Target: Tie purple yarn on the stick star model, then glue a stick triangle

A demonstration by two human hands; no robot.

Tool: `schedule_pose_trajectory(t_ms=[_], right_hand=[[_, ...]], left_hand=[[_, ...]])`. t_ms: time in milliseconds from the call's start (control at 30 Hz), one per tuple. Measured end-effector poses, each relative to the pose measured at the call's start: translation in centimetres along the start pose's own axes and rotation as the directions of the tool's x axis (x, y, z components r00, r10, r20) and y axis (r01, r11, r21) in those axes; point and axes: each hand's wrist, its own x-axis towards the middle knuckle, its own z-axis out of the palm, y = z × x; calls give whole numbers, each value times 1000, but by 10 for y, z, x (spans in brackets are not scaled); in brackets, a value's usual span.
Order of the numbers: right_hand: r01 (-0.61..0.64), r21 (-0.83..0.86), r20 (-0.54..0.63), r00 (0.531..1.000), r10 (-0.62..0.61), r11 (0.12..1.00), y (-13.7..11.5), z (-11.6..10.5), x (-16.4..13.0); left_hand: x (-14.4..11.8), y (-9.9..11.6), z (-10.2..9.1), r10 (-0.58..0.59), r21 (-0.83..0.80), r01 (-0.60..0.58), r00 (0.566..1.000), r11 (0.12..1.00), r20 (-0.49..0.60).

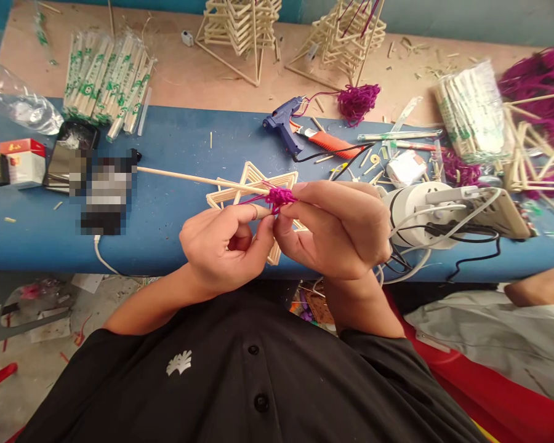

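Observation:
My left hand (226, 243) and my right hand (335, 227) meet above the table, fingertips almost touching. Between them is a small tangle of purple yarn (279, 197), gathered at the end of a long thin wooden stick (189, 176) that points left. Thumb and forefinger of the left hand pinch at the yarn's lower edge. The right hand's fingers are closed on the yarn from the other side; whether they also grip the stick is hidden. Under the hands lies a star-shaped frame of stacked wooden sticks (247, 175), partly covered by them.
A blue glue gun (286, 123) and an orange-handled tool (335, 144) lie beyond. Wrapped chopsticks (106, 80) and phones stand left; a white round device (420, 215) with cables is right. Stick structures (242, 27) and a yarn ball (357, 103) are at the back. Another person's arm (542, 286) shows right.

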Motion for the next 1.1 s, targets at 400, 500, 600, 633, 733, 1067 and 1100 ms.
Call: schedule_pose_trajectory(t_ms=[400,500,600,633,733,1067,1100], right_hand=[[17,0,-156,988,-17,1000,1,8,0],[12,8,-154,988,-10,1000,3,10,-2],[16,42,-165,986,-9,999,3,9,-2],[7,54,-164,986,2,999,3,9,-2],[-31,66,-151,988,41,997,1,8,-1],[-60,50,-173,983,68,997,0,6,9],[-94,79,-150,983,105,992,-1,5,10]], left_hand=[[9,-6,-3,214,126,-215,977,969,19],[13,-11,-5,268,141,-272,962,952,46],[17,-14,-7,333,162,-337,941,927,54],[18,-15,-7,353,168,-358,934,919,58],[21,-17,-7,385,177,-390,921,904,61],[18,-17,-4,372,247,-377,926,893,69],[17,-17,-3,380,261,-385,922,885,71]])
